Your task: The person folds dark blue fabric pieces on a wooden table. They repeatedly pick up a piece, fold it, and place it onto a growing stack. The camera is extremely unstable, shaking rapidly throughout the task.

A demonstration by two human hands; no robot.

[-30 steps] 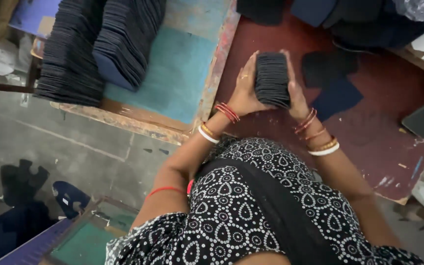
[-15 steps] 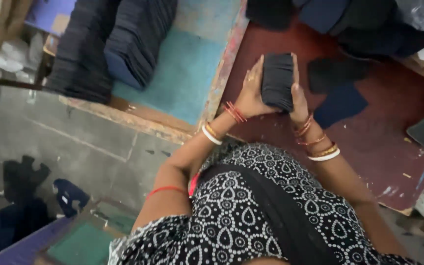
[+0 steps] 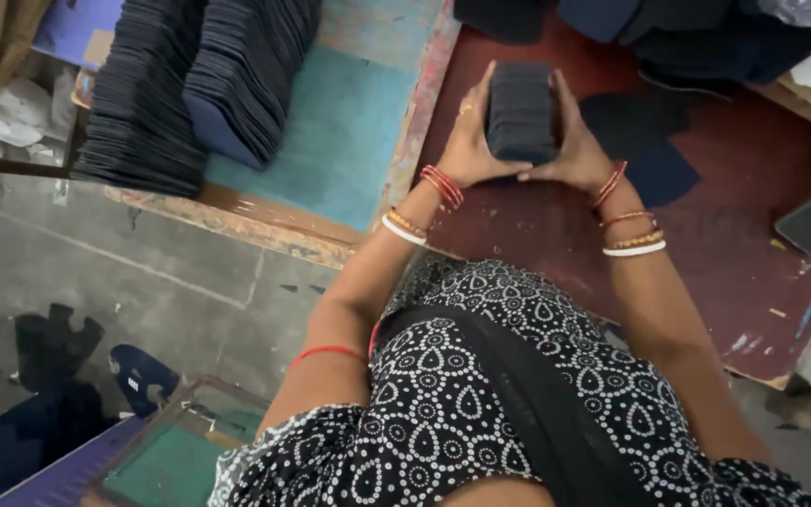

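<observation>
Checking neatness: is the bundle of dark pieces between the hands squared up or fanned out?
Squared up: the stack of dark pieces forms one compact block, left hand and right hand pressing opposite sides.

Two leaning rows of dark pieces (image 3: 190, 84) on teal board (image 3: 330, 141).

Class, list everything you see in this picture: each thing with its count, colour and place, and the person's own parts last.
small stack of fabric pieces: one, dark, pressed between both hands
loose fabric pieces: a few, navy, on the table right of the hands
table: one, maroon, under the hands
large fabric stacks: two, dark, on the teal board
teal board: one, left of the table
bangles: several, red, gold, white, both wrists
left hand: grips the stack's left side
right hand: grips its right side
</observation>
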